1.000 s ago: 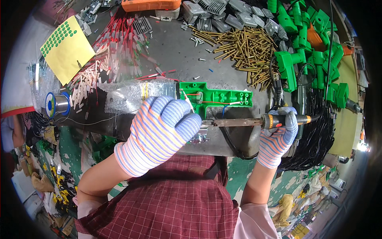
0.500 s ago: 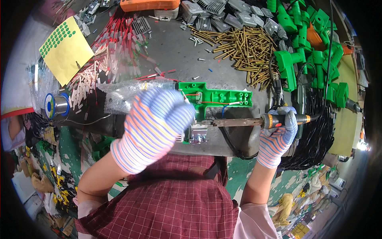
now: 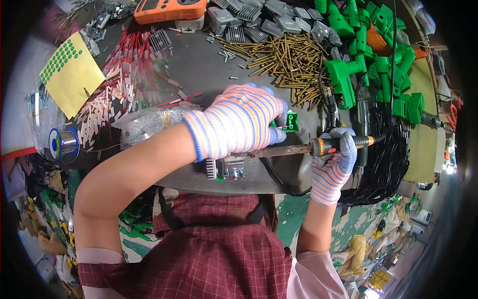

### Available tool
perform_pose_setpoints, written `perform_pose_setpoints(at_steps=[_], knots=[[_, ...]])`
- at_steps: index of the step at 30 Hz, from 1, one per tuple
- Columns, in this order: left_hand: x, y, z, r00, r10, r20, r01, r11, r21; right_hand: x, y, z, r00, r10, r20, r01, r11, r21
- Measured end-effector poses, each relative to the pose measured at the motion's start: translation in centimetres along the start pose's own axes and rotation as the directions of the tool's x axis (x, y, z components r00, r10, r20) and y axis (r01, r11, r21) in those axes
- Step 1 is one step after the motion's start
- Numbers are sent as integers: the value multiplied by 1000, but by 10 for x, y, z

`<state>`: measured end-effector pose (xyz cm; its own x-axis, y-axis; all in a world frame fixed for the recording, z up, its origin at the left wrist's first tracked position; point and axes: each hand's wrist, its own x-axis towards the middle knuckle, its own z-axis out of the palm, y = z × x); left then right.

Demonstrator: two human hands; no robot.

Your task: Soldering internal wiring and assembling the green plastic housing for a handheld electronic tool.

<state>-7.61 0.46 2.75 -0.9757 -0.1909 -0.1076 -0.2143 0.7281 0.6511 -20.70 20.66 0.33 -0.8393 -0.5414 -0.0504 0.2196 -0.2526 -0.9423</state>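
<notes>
My right hand (image 3: 337, 162), in a striped glove, is closed around the dark handle of a soldering iron (image 3: 328, 146). Its metal barrel points left across the workbench. My left hand (image 3: 244, 117), gloved likewise, lies over a green plastic housing (image 3: 293, 122) and hides most of it. The left fingers and thumb bend round the housing near its right end. Below the iron's barrel is a shiny metal part (image 3: 235, 169) with a white ribbed piece (image 3: 211, 169) beside it. Where the iron's tip ends is hidden by my left hand.
Brass rods (image 3: 294, 65) lie heaped behind, with grey finned metal pieces (image 3: 249, 20) beyond. Green housings (image 3: 343, 82) and black cables (image 3: 386, 172) crowd the right. At left are a solder spool (image 3: 63, 144), a yellow sheet (image 3: 72, 74) and red wires (image 3: 132, 55). An orange multimeter (image 3: 169, 10) stands at the back.
My left hand has moved right, from the left end of the green housing to over its right end. The right hand still holds the soldering iron. The whole view has shifted slightly.
</notes>
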Motion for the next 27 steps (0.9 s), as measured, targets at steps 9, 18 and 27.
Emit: perform_pose_setpoints(at_steps=[9,18,27], knots=[[-24,-27,-20,995,89,40,-15,545,-838,-3,-7,5,999,27,-34,-30,996,-89],[-45,-36,-25,998,68,-18,-59,687,-724,-1,-3,2,999,-43,-7,42,998,-45],[-31,-34,-48,919,179,352,-6,898,-439,1,-4,-2,999,-37,-13,36,999,-33]])
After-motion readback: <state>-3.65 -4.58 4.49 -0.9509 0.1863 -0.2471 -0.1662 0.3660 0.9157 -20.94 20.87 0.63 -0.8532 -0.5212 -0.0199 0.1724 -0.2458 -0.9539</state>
